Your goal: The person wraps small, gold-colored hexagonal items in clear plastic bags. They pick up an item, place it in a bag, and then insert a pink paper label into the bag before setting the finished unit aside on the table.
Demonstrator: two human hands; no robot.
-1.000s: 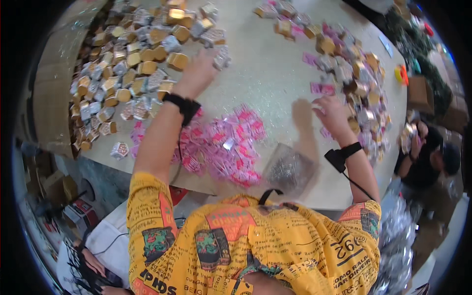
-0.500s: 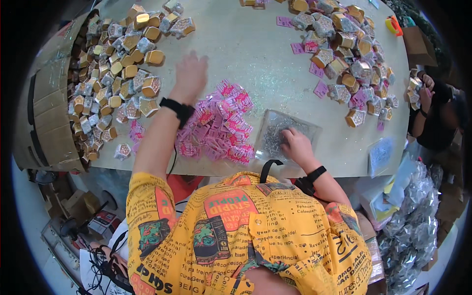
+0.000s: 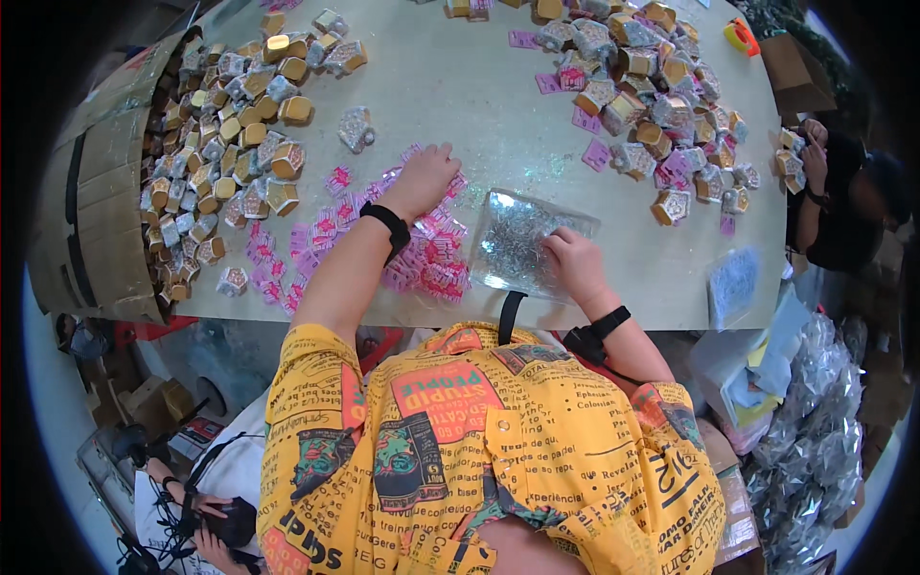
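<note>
Hands point(image 3: 426, 177) point(image 3: 572, 261) near table edge point(image 3: 671, 311).

A pale table point(image 3: 460, 91) is carrying many things. Pink packets point(image 3: 426, 259) are lying near its front edge beside a clear glittery bag point(image 3: 513, 244). Small gold and silver boxes point(image 3: 230, 144) are lying on the left, more boxes point(image 3: 661, 96) on the right.
</note>
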